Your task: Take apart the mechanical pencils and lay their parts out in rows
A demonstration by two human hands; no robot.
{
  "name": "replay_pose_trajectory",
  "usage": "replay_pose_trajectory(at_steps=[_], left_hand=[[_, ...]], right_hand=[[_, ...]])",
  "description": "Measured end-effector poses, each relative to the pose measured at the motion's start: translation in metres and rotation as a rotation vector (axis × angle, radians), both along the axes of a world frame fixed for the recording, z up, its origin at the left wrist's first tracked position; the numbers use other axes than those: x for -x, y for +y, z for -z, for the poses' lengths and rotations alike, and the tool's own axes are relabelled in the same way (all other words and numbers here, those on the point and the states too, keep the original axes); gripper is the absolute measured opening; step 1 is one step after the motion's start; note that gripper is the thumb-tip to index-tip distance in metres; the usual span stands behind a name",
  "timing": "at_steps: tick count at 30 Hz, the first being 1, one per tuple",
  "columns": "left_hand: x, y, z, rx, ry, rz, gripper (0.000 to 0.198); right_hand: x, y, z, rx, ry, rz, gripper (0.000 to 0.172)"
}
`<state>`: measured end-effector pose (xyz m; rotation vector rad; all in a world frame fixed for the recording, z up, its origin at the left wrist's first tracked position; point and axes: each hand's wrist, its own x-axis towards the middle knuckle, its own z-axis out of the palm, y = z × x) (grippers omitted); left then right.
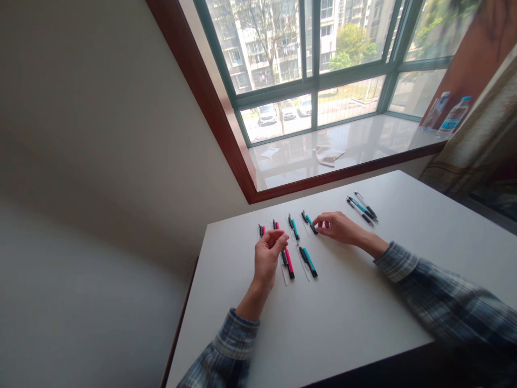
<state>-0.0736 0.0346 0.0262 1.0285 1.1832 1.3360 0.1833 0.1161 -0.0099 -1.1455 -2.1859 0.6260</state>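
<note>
My right hand [337, 227] is at the right end of the far row, with thumb and fingertips closed at the black end of a teal pen barrel [310, 221] lying on the table. My left hand [267, 257] hovers over the pink parts, fingers curled and thumb pressed to them; anything in that pinch is too small to make out. It partly hides two pink pen barrels [277, 225] in the far row. Another teal barrel [295, 230] lies between the hands. Nearer me are a pink barrel [290, 263] and a teal barrel [310, 262], with black clip pieces and thin white refills alongside.
Three whole pens [361, 209] lie together beyond my right hand on the white table [355, 312]. The windowsill behind holds a crumpled cloth [329, 156] and two plastic bottles [454, 117]. A wall [100, 188] rises on the left; a curtain [464, 148] hangs at right.
</note>
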Motion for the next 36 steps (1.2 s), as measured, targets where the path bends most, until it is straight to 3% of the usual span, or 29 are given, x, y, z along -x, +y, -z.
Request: replay_pose_trajectory(at_steps=[8,13,18,24,36], left_hand=[[0.001,0.0,0.002,0.001,0.017,0.011,0.03],[0.001,0.001,0.001,-0.018,0.064,0.025,0.028],[-0.002,-0.001,-0.007,-0.11,0.193,0.085,0.027],[-0.007,-0.007,-0.013,-0.249,0.462,0.158,0.018],[-0.007,-0.006,-0.008,-0.277,0.512,0.144,0.022]], right_hand=[[0.001,-0.002,0.001,-0.015,-0.013,0.002,0.014],[0.004,-0.005,-0.011,-0.095,0.08,0.015,0.015],[0.023,-0.024,-0.028,-0.061,0.292,-0.108,0.017],[0.044,-0.042,-0.028,0.035,0.419,-0.18,0.023],[0.041,-0.039,-0.024,-0.029,0.3,-0.098,0.027]])
